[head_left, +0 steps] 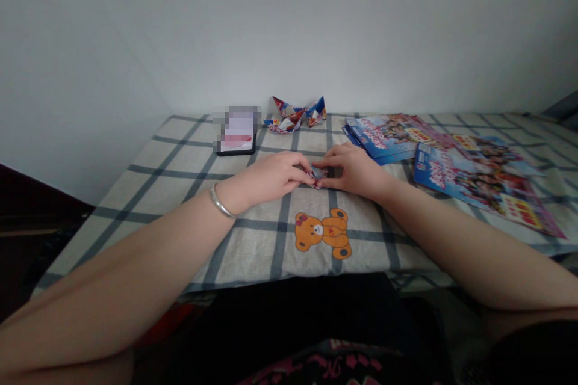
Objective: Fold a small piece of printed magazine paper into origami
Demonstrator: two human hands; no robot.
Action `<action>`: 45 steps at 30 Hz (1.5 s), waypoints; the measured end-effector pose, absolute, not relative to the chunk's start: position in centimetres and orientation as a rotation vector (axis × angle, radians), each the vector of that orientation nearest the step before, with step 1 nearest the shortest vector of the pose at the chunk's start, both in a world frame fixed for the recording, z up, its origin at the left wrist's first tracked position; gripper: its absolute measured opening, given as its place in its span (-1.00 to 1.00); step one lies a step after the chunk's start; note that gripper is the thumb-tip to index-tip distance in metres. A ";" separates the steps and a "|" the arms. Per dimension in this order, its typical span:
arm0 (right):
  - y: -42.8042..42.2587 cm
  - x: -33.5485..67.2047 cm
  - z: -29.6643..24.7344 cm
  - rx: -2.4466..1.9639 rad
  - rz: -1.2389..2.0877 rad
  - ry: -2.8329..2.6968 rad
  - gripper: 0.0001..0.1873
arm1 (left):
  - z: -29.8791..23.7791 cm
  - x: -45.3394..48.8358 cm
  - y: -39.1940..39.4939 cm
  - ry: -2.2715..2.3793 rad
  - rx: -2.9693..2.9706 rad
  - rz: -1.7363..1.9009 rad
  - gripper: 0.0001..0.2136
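Note:
Between my two hands is a small folded piece of printed paper [318, 173], low over the checked tablecloth [253, 240]. My left hand [280, 175], with a silver bangle at its wrist, pinches the paper's left side. From the right, my right hand [350, 168] grips the same paper between thumb and fingers. Much of the paper is hidden by my fingers, so its full shape cannot be made out. Just beyond my hands, folded paper shapes [295, 117] with pointed corners stand near the wall.
A phone [237, 132] with a blurred screen lies at the back left. Several printed leaflets [478, 183] are spread on the right, some overlapping. A teddy bear picture [321, 233] is on the cloth near the front edge. A white wall [289, 30] rises behind the table.

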State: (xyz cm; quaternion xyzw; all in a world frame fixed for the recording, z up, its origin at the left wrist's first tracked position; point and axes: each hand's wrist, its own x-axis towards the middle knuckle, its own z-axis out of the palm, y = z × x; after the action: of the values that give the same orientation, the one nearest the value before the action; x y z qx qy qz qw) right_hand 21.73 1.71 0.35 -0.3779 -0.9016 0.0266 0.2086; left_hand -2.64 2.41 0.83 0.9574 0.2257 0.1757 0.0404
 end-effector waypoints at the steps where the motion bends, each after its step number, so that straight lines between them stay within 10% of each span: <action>1: 1.6 21.7 0.4 -1.057 0.037 -2.533 -0.57 | 0.9 -2.6 2.4 0.705 2.929 0.528 -0.74; 45: 0.4 20.8 0.8 -1.207 -0.216 -2.560 -0.51 | -0.7 -1.9 2.2 1.169 2.847 0.620 -0.70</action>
State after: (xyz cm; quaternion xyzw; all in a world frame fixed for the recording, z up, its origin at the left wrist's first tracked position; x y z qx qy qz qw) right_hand 20.81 0.37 0.82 -0.4203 -0.8916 -0.0752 0.1511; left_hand -1.91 2.18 -0.68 0.9068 0.3724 0.1975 0.0010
